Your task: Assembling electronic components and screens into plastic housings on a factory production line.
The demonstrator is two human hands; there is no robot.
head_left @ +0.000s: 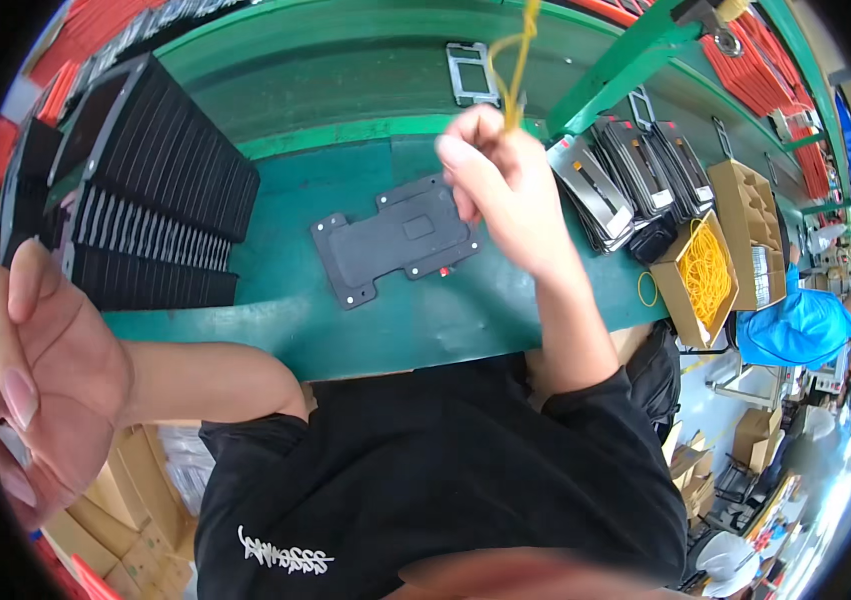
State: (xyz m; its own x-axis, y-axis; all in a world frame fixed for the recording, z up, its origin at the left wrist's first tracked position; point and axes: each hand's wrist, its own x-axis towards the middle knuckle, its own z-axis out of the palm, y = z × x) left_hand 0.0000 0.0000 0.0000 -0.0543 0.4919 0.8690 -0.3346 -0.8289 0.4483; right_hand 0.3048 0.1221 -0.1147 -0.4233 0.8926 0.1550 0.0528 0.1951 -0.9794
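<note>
Up over the workbench, my right hand (511, 185) is closed, with yellow cord (518, 65) rising from its fingers in a thin loop. Below and left of that hand, a flat black plate (386, 240) lies on the green mat. It has a notched outline, pale round spots near its corners and a small red piece at its near edge. My left hand (51, 390) is raised at the far left, palm showing and fingers apart, beside tall stacks of black plates (161, 150). I see nothing in it, though the picture's rim cuts off part of that hand.
At the right are stacks of metal-faced panels (596, 190), an open box of yellow cords (701, 275) and a divided cardboard box (746, 200). A green post (616, 75) rises behind the bench. A metal frame (473, 75) hangs at the back. A person in blue (796, 325) is farther right.
</note>
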